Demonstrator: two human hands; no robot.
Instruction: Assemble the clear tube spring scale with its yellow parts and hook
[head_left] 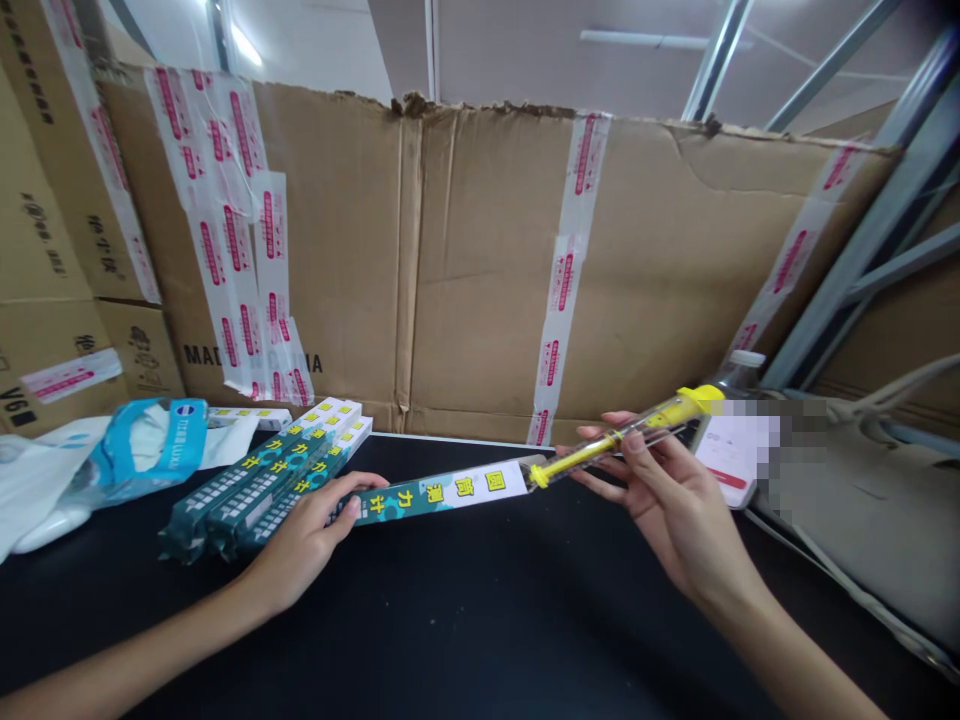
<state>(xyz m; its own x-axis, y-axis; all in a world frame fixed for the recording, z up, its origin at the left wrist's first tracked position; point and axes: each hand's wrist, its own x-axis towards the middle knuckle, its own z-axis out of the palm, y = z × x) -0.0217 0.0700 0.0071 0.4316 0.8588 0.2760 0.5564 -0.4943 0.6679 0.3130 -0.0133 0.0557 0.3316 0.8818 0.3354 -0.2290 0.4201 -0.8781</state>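
My left hand (311, 535) pinches the left end of a long, narrow green-and-white box (442, 497) with yellow labels, held slightly tilted above the black table (480, 620). At the box's right end is a clear tube (600, 450) with a yellow rod inside and a yellow cap at its far end. My right hand (667, 490) has its fingers wrapped round this tube. Whether the tube's lower end is inside the box's mouth or just against it, I cannot tell. Several similar green boxes (262, 480) lie side by side left of my left hand.
Blue-and-white plastic packaging (154, 450) lies at the left. A clear bottle (742, 370), a white card-like item (731, 450) and a pale bag (862, 520) are at the right. A taped cardboard wall (480, 250) stands behind the table.
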